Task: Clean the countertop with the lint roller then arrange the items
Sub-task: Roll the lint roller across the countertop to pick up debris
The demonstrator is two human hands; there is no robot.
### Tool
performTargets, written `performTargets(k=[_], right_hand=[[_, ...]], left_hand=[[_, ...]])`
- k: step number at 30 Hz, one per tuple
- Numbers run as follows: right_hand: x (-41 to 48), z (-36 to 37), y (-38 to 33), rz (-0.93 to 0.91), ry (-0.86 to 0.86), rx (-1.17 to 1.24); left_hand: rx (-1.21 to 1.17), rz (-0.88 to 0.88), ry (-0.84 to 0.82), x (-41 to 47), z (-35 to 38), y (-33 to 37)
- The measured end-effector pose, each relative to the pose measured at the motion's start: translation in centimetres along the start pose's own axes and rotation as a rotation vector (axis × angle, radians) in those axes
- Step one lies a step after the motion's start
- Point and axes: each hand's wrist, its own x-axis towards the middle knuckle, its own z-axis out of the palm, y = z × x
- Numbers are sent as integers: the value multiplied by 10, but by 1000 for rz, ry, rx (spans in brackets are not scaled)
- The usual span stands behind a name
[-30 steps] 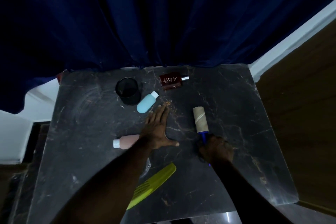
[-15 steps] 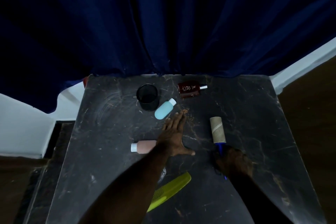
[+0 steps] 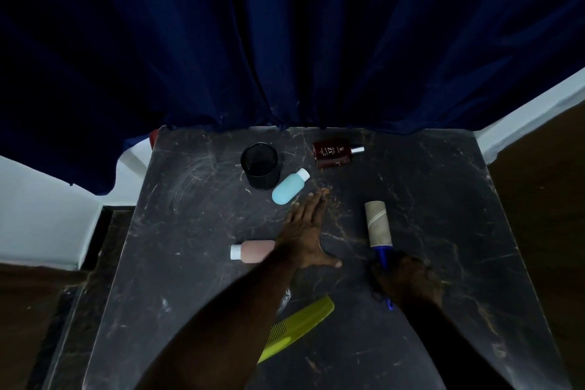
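Dark marble with pale veins forms the desk (image 3: 427,199), which backs onto a deep blue curtain (image 3: 285,41). The left hand (image 3: 308,234) lies flat on the stone, palm down, fingers stretched forward and close together, thumb splayed out toward the right. Just past its fingertips sits a small patch of orange-brown crumbs (image 3: 324,191). The right hand (image 3: 403,279) is curled tight around the blue handle of the lint roller (image 3: 378,225); the tan roll points away from that hand and lies on the desk, well to the right of the left hand's fingers, and the blue end of the handle pokes out below the fist.

Beyond the left hand's fingertips and slightly to the left lies a light blue bottle (image 3: 289,187) with a white cap, on its side and touching or nearly touching a black mesh cup (image 3: 260,165) that stands upright. Farther ahead, a dark red perfume bottle (image 3: 333,153) lies flat with its silver nozzle pointing right. Just left of the left wrist a pink bottle (image 3: 253,251) with a white cap lies on its side, partly hidden by the forearm. Nearer the person, between the two forearms, a yellow-green comb (image 3: 300,326) lies at a slant, its lower end tucked under the left arm.
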Motion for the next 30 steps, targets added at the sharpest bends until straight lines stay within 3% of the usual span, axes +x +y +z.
performTargets(k=[28,30], right_hand=[[12,13,7,-6,68,99],[9,10,3,-5,135,133]], left_hand=[[24,-32,-28,-1,-11,13],[11,-50,-20,-2,-13,18]])
